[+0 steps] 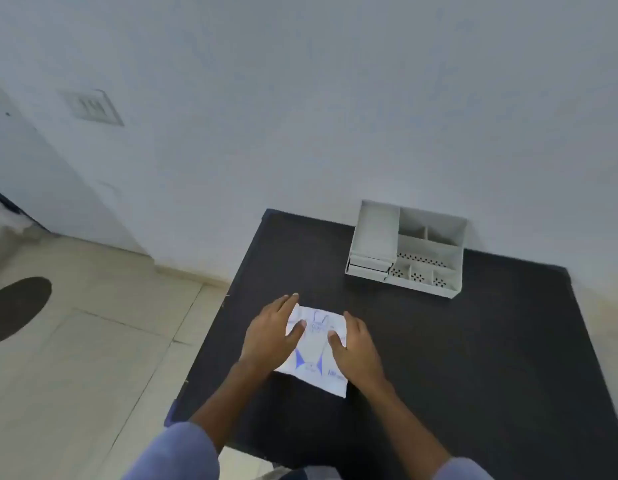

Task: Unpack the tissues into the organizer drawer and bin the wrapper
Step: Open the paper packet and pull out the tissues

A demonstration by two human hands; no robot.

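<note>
A white tissue pack with blue print lies flat on the black table, near its left side. My left hand rests on the pack's left edge, fingers spread, thumb across the top. My right hand lies on the pack's right edge, its thumb on the wrapper. Both hands press on the pack without lifting it. The grey desk organizer stands at the back of the table against the wall, with stacked drawers on its left, all closed, and open compartments on its right.
The white wall rises right behind the table. Left of the table is beige tiled floor with a dark round shape. A wall switch plate is at the upper left. No bin is identifiable.
</note>
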